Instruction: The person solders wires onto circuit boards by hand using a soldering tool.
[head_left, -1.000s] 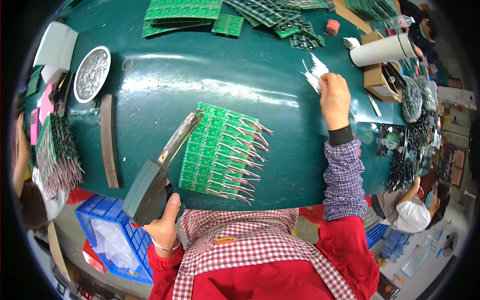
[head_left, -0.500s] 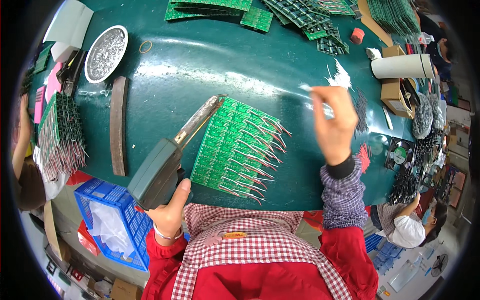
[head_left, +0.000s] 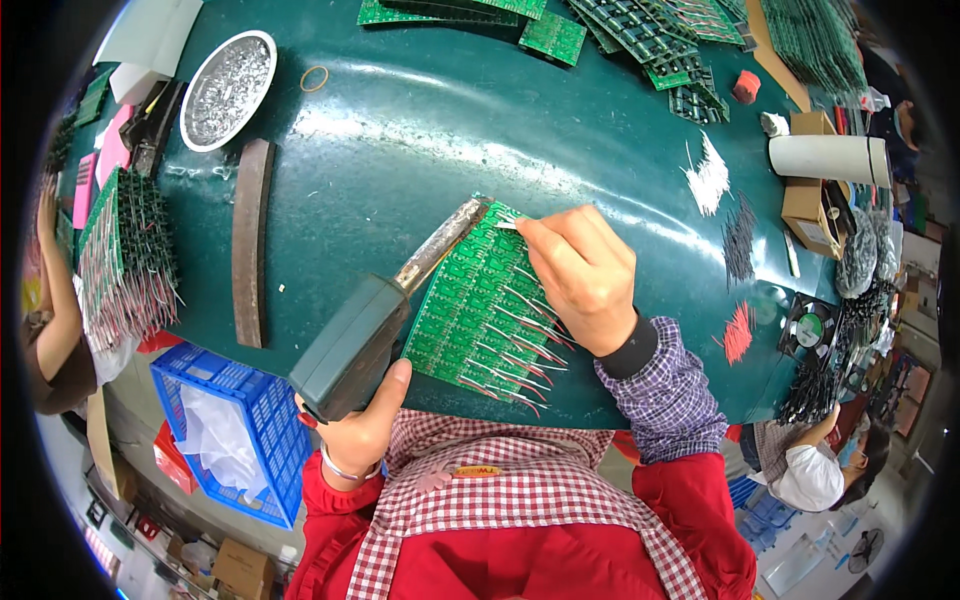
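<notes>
Right hand (head_left: 585,280) has returned from the frame's right, pinching a white wire (head_left: 508,225) onto the green circuit board (head_left: 470,300) at centre; my left hand (head_left: 365,430) grips the soldering iron (head_left: 385,310), tip meeting it.

Bright overhead light, glare streak on green tabletop (head_left: 420,130); sharp centre, heavy fisheye bend, black corners.

Left hand (head_left: 365,430): near, low left of centre, fist closed with thumb laid up along the top; wrist bent, bracelet on it, red sleeve behind. Right hand (head_left: 580,275): farther and to the right, palm down, fingers (head_left: 545,238) curled, thumb and forefinger pinched together pointing left; forearm in checked sleeve with dark cuff, running back to the near right.
</notes>
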